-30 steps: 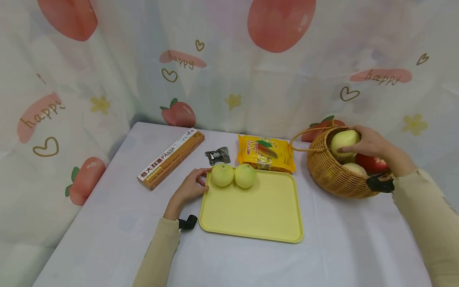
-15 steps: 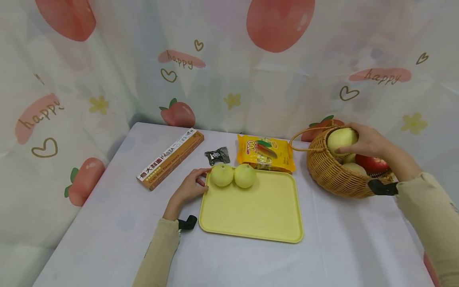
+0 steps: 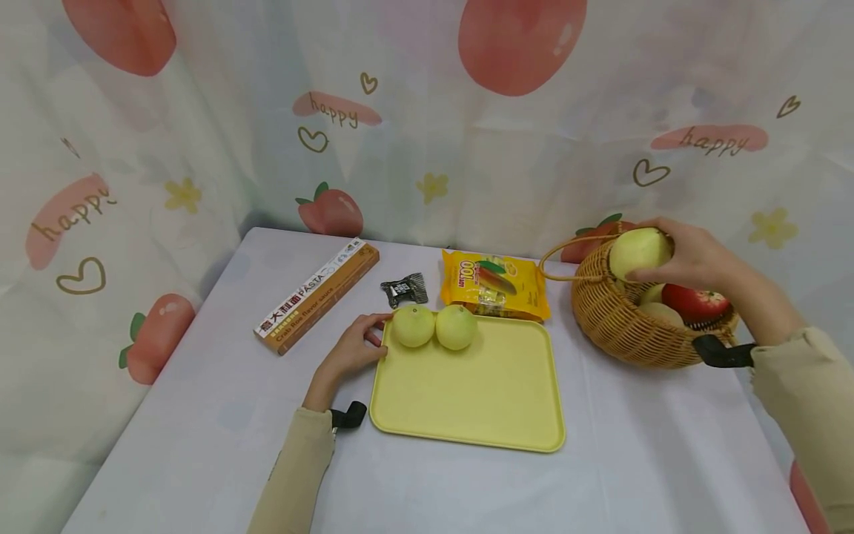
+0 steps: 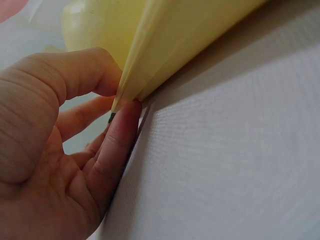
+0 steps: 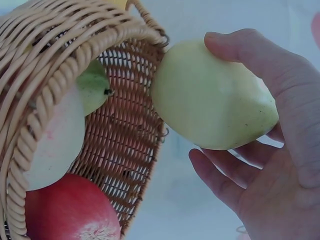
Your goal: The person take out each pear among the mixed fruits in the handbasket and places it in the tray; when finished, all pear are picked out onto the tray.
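My right hand [image 3: 697, 256] grips a pale green oval fruit [image 5: 210, 95] with one tapered end, at the mouth of the wicker basket [image 3: 620, 334]. Within the basket lie a red fruit [image 5: 75, 207], a whitish fruit [image 5: 60, 140] and a green fruit [image 5: 92, 87] with a short stem. At the upper left corner of the yellow tray [image 3: 467, 393], my left hand [image 3: 353, 345] pinches the rim between thumb and fingers. Two round yellow-green fruits [image 3: 414, 326] sit side by side in that corner of the tray.
Behind the tray lie a yellow mango-printed packet [image 3: 497, 285] and a small dark wrapped packet [image 3: 403, 289]. A long brown pasta box [image 3: 320, 297] lies slantwise at the left. The basket's thin handle [image 3: 560, 263] leans toward the yellow packet. A printed curtain [image 3: 400, 148] hangs behind the table.
The right hand has raised the pale green oval fruit slightly, to the basket's upper rim, showing more of the red fruit. The left hand and tray stay put.
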The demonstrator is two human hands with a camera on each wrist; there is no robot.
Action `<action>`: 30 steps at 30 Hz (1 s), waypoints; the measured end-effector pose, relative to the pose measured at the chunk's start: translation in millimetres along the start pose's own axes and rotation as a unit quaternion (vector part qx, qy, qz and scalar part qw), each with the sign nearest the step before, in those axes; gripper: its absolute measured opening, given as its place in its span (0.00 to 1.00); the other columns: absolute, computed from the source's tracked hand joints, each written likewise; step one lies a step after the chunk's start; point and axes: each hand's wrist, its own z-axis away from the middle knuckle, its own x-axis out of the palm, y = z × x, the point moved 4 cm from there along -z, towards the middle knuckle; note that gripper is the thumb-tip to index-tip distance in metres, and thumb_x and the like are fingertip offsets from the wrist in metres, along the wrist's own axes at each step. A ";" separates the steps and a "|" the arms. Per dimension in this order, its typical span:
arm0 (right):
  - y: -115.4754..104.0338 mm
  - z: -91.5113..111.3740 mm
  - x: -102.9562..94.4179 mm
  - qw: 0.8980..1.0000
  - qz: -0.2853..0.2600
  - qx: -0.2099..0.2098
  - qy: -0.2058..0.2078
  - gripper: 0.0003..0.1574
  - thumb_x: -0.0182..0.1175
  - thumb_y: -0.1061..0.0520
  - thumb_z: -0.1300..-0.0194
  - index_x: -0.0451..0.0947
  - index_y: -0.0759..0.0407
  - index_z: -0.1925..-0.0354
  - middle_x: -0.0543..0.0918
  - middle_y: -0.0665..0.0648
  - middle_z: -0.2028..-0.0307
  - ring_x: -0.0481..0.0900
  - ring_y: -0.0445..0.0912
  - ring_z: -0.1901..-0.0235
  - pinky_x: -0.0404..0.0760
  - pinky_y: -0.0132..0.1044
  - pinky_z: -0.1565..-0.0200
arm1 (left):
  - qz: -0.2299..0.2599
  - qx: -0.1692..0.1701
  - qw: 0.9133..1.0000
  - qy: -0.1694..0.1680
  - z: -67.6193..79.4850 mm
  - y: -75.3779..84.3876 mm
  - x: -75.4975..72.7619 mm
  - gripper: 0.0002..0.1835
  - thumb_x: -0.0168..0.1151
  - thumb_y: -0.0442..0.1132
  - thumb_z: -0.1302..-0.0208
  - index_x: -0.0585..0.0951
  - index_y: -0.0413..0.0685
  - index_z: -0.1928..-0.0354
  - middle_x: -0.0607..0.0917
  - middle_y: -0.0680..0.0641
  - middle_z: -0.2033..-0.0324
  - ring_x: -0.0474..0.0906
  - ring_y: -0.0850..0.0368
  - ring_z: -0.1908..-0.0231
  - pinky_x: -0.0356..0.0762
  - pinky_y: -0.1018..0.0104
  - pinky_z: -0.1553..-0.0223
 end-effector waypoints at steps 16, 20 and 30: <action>-30.7 4.3 8.3 0.996 -0.019 -0.070 0.045 0.47 0.79 0.51 0.53 0.70 0.62 0.39 0.79 0.60 0.54 0.73 0.50 0.60 0.72 0.34 0.62 | -0.002 -0.002 1.000 0.002 0.5 -0.2 -0.4 0.36 0.66 0.29 0.49 0.73 0.45 0.33 0.75 0.41 0.50 0.77 0.55 0.63 0.73 0.63 0.59; -40.6 3.8 11.6 0.995 -0.035 -0.081 0.047 0.46 0.79 0.52 0.53 0.71 0.61 0.39 0.78 0.59 0.53 0.72 0.48 0.59 0.71 0.32 0.61 | -0.003 0.000 1.000 0.000 0.5 1.8 -1.4 0.36 0.66 0.29 0.49 0.73 0.45 0.33 0.75 0.40 0.50 0.77 0.54 0.63 0.73 0.62 0.58; -64.3 -1.5 41.8 0.994 -0.022 -0.104 0.016 0.49 0.79 0.51 0.54 0.69 0.64 0.38 0.77 0.63 0.49 0.75 0.55 0.57 0.75 0.53 0.58 | -0.010 0.003 1.000 0.000 1.0 3.7 -0.6 0.36 0.65 0.28 0.49 0.72 0.43 0.33 0.75 0.40 0.50 0.77 0.54 0.64 0.73 0.63 0.58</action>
